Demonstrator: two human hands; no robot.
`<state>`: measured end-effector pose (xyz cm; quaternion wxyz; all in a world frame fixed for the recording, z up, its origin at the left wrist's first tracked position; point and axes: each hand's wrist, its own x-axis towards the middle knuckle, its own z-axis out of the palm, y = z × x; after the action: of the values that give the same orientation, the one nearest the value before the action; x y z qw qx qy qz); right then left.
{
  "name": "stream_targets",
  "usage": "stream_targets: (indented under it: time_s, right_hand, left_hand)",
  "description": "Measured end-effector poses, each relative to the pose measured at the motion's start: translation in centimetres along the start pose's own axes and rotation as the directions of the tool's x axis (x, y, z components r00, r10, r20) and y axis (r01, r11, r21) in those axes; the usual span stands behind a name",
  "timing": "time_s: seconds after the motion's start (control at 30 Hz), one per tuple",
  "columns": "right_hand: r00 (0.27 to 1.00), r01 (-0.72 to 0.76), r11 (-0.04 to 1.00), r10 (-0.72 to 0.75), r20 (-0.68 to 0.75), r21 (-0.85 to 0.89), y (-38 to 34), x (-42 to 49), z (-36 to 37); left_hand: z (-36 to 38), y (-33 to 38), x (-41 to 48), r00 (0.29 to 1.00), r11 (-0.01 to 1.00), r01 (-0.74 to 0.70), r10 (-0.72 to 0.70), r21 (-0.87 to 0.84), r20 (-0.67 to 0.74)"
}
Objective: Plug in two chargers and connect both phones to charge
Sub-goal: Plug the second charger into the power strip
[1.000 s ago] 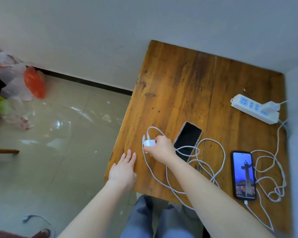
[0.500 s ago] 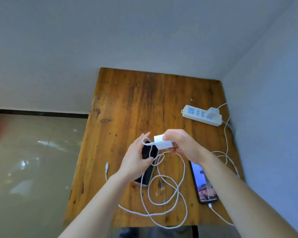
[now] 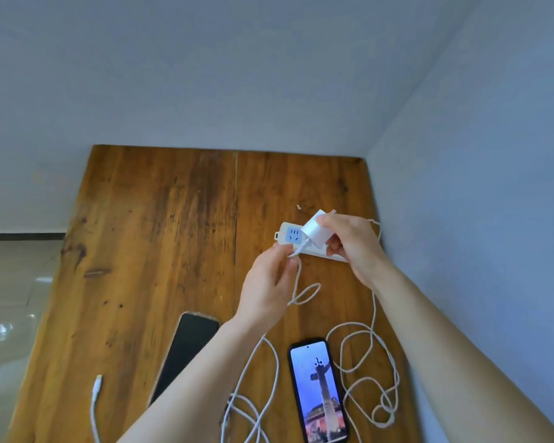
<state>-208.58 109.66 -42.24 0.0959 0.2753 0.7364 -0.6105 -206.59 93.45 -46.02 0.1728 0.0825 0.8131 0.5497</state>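
My right hand point(image 3: 352, 244) grips a white charger point(image 3: 315, 231) just above the white power strip point(image 3: 290, 235) near the table's right edge. My left hand point(image 3: 269, 282) pinches the charger's white cable point(image 3: 304, 294) right below the plug. That cable trails down to a loose connector end point(image 3: 97, 383) at the front left. A dark phone point(image 3: 186, 346) lies screen-off, partly under my left forearm. A second phone point(image 3: 320, 388) with a lit screen lies to its right, beside another coiled white cable point(image 3: 373, 372). The rest of the strip is hidden behind my hands.
The wooden table point(image 3: 157, 235) sits in a corner, with grey walls point(image 3: 477, 203) behind and close on the right. Its left edge drops to a shiny tiled floor point(image 3: 10, 314).
Both hands lifted the charger from the table's middle and carried it back and right, over the power strip. The camera view tilted up and shifted right.
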Motion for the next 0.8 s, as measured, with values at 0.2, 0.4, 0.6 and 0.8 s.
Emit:
stream_targets:
  time_s: [0.2,0.4,0.6,0.8]
  right_hand:
    - [0.98,-0.198,0.97,0.193,0.05,0.144,0.6,3.6,1.4]
    - [0.997,0.042,0.943,-0.062,-0.048,-0.331,-1.3,7.9,-0.5]
    - [0.963,0.238,0.521,-0.019,0.267,-0.82,-1.0,10.1,-0.2]
    - [0.939,0.322,0.536,-0.077,0.335,-0.78,-0.6,10.7,-0.2]
  left_hand:
    - [2.0,1.3,1.8,0.992,0.999,-0.032,0.027,0.04,0.124]
    - [2.5,-1.8,3.1,0.951,0.864,0.24,-0.301,0.443,0.071]
    - [3.1,-3.7,4.8,0.97,0.649,-0.126,-0.079,0.751,0.23]
    - [3.4,-4.8,5.4,0.942,0.57,-0.17,-0.145,0.804,0.302]
